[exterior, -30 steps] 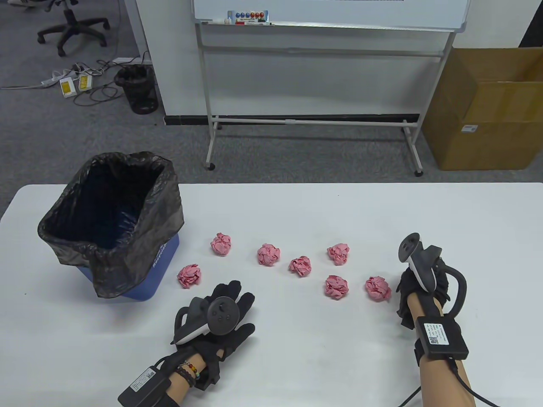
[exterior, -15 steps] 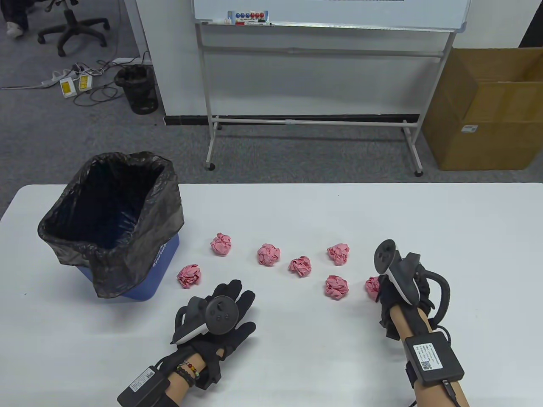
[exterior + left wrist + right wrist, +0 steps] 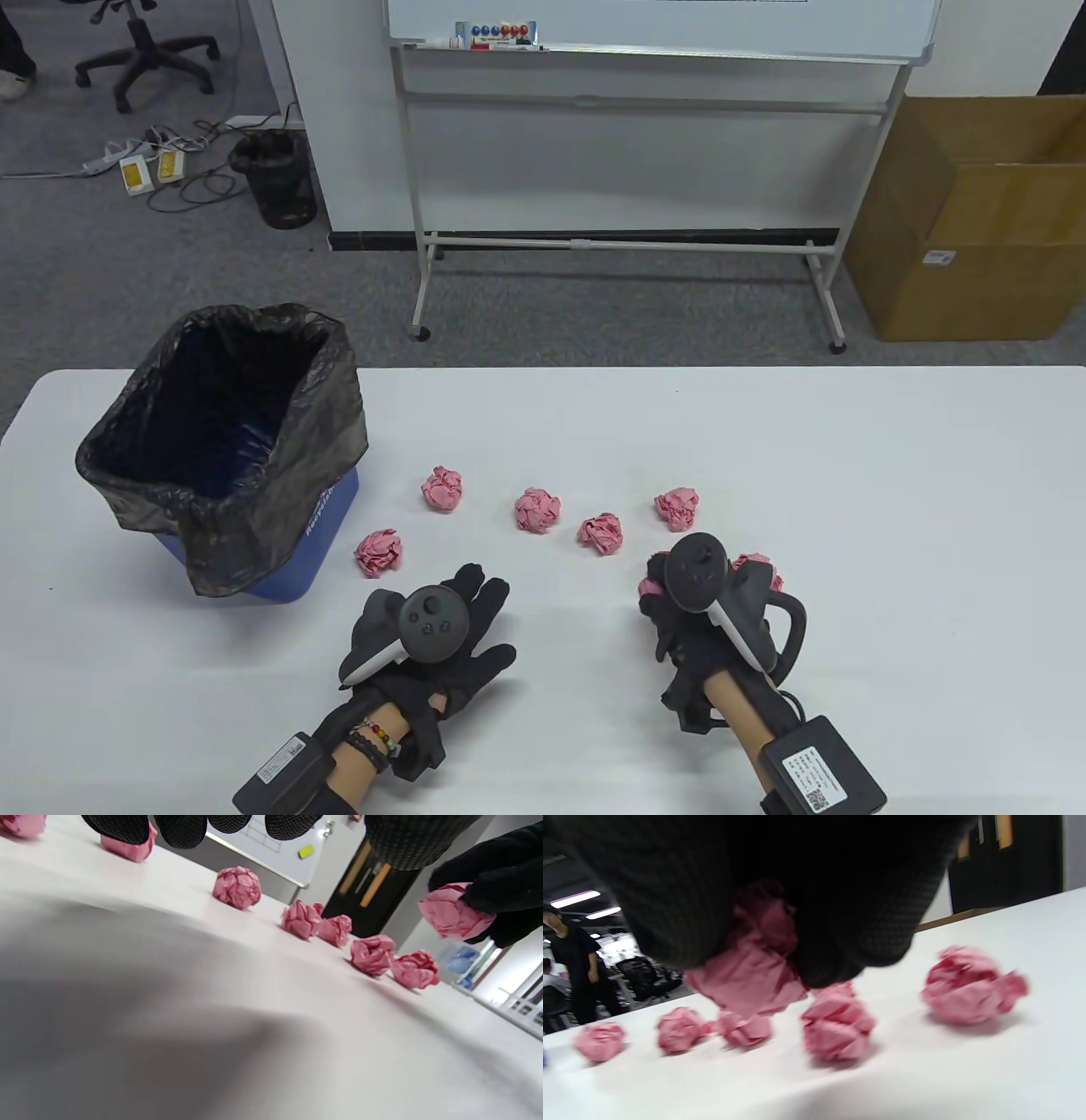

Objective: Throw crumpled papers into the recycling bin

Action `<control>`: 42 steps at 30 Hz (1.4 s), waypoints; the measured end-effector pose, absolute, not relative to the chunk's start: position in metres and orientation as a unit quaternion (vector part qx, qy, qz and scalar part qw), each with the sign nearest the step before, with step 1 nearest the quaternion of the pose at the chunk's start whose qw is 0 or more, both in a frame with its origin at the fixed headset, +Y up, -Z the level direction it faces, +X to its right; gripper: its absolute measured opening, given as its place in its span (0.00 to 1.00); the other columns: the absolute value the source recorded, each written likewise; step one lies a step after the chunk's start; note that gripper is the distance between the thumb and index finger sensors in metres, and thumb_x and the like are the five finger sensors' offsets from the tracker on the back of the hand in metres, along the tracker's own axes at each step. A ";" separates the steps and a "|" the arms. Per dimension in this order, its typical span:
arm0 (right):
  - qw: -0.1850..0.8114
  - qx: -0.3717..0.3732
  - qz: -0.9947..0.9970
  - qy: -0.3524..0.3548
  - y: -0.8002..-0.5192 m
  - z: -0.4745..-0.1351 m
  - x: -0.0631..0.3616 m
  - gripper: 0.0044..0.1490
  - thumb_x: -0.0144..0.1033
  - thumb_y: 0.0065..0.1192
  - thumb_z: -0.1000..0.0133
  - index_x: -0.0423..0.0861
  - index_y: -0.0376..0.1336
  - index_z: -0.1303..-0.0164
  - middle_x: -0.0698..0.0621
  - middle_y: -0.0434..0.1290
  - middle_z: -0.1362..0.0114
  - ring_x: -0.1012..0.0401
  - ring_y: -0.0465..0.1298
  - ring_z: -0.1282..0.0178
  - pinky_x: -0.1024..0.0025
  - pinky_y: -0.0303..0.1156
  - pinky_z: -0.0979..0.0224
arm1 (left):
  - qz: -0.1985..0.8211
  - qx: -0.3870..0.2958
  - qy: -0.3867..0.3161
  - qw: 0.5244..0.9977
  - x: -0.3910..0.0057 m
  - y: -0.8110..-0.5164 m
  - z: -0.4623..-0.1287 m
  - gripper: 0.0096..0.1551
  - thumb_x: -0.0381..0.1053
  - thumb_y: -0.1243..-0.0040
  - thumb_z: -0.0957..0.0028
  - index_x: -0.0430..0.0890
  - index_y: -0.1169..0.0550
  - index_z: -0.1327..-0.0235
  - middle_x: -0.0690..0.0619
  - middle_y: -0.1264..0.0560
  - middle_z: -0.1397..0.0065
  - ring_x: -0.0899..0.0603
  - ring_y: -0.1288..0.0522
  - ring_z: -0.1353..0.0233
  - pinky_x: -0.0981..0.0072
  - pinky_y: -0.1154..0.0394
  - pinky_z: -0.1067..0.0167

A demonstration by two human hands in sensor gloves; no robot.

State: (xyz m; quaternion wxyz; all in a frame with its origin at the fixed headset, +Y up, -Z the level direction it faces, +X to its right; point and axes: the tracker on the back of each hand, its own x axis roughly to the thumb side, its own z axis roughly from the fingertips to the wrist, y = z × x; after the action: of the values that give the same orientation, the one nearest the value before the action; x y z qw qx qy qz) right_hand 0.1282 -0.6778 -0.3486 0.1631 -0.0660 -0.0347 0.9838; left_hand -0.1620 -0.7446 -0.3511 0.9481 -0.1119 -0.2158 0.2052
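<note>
Several crumpled pink paper balls lie in a loose row on the white table, such as one (image 3: 444,489) near the bin and one (image 3: 677,508) further right. The blue recycling bin (image 3: 327,526), lined with a black bag, stands open at the table's left. My right hand (image 3: 657,603) grips a pink paper ball (image 3: 649,586), which the left wrist view (image 3: 454,914) shows a little above the table and the right wrist view (image 3: 755,980) shows between the fingers. Another ball (image 3: 759,564) peeks out behind its tracker. My left hand (image 3: 492,620) rests flat and empty on the table.
A whiteboard on a wheeled stand (image 3: 628,242) stands beyond the table's far edge. A cardboard box (image 3: 976,229) is on the floor at right. A black mesh waste basket (image 3: 276,178) and cables lie at far left.
My right hand has moved left from the right end of the row to above the two nearest balls. My left hand has barely shifted.
</note>
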 end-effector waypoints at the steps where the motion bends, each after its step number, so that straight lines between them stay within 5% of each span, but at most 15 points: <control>1: 0.171 -0.059 0.983 -0.032 -0.679 -0.346 0.123 0.35 0.48 0.80 0.63 0.57 0.74 0.42 0.51 0.81 0.35 0.56 0.90 0.48 0.73 0.87 0.50 | 0.225 -0.119 -0.215 0.943 -0.162 -0.745 -0.352 0.50 0.67 0.48 0.49 0.46 0.47 0.18 0.35 0.53 0.13 0.26 0.45 0.17 0.30 0.40 0.27; 19: 0.311 0.084 0.947 0.002 -0.700 -0.325 0.057 0.36 0.48 0.81 0.64 0.56 0.74 0.43 0.51 0.82 0.36 0.56 0.91 0.49 0.75 0.88 0.51 | 0.509 -0.243 -0.208 0.799 -0.168 -0.759 -0.359 0.58 0.74 0.46 0.53 0.40 0.43 0.19 0.29 0.33 0.21 0.33 0.21 0.29 0.43 0.21 0.38; 36: 0.365 0.126 0.922 0.024 -0.715 -0.322 0.048 0.36 0.40 0.79 0.61 0.54 0.72 0.39 0.48 0.80 0.34 0.56 0.91 0.46 0.76 0.89 0.49 | 0.514 -0.230 -0.181 0.807 -0.170 -0.760 -0.361 0.43 0.61 0.36 0.50 0.38 0.30 0.28 0.36 0.19 0.34 0.44 0.10 0.45 0.54 0.12 0.51; 42: 0.350 0.146 0.924 0.048 -0.717 -0.322 0.048 0.41 0.46 0.76 0.59 0.55 0.67 0.32 0.51 0.75 0.27 0.53 0.85 0.35 0.64 0.83 0.39 | 0.485 -0.198 -0.160 0.837 -0.173 -0.752 -0.361 0.40 0.59 0.34 0.51 0.38 0.27 0.31 0.36 0.18 0.35 0.44 0.09 0.47 0.55 0.11 0.52</control>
State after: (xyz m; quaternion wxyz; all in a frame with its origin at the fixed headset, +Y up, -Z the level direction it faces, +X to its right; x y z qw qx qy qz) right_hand 0.0478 -0.7169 -0.3215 0.3497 0.1463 0.0479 0.9241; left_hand -0.1728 -0.7519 -0.3608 0.8366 -0.1980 -0.1602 0.4850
